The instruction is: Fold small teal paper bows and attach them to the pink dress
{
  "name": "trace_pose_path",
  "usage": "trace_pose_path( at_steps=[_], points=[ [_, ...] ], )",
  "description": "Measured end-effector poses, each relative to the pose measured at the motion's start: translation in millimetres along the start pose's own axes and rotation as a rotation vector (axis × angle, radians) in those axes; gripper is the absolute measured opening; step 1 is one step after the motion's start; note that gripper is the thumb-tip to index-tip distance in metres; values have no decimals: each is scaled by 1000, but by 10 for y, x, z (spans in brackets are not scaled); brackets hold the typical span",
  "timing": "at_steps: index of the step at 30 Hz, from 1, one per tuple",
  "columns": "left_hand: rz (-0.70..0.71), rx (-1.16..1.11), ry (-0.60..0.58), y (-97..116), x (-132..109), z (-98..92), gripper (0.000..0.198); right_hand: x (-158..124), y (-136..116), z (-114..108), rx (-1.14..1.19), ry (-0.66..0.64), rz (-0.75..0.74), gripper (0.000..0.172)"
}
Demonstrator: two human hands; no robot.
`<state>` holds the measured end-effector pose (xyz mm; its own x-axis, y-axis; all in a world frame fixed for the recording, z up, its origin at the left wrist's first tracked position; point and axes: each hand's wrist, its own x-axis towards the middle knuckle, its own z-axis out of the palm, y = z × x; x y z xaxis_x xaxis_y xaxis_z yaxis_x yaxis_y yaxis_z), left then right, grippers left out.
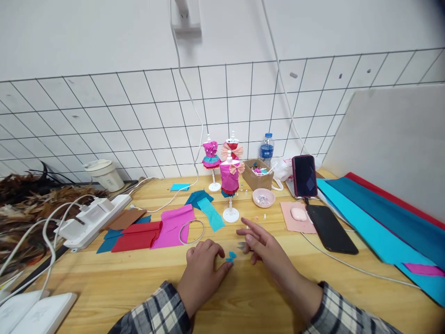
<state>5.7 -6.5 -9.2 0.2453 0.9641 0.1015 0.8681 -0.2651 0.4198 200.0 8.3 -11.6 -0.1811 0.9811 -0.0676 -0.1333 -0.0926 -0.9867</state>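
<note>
A small bright blue scrap of paper or cloth, shaped like a bow, lies on the wooden table. Beside it rests my left hand, thumb and index finger apart, the thumb tip touching or nearly touching the scrap's lower edge. My right hand is just to the right, index finger stretched out and the lower fingers curled. Grey pointed blades, like small scissors, poke out from those curled fingers; their handles are hidden. Ahead stands a mini dress form in a magenta dress with a peach bow.
Two more dressed forms stand behind. Left lie folded red sheets, a magenta sheet, a metal ring and a power strip. Rightward are a pink dish, a cardboard box, phones and blue sheets.
</note>
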Motion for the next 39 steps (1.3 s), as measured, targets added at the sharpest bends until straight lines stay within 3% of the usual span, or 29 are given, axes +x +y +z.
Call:
trace_pose_path(
  at_steps=[7,12,18,24,28,32,39],
  points=[
    [16,-87,-42,27,21,50,5,-28,117,37,-425,-28,-233,92],
    [64,-119,33,55,-6,3,6,-39,110,93,-226,-25,-103,109],
    [100,-128,31,102,-44,-30,6,-24,93,67,-29,-36,24,121],
    [96,-182,42,87,-34,-30,7,-12,103,32,-40,-6,9,119],
    [42,-415,4,71,-25,2,25,-53,38,78,9,88,-36,115],
    [16,-593,-54,66,-15,13,16,-102,5,123,-22,51,-48,114],
    [-11,-668,-91,50,-2,-29,14,-130,12,118,-141,55,-110,106]
  ],
)
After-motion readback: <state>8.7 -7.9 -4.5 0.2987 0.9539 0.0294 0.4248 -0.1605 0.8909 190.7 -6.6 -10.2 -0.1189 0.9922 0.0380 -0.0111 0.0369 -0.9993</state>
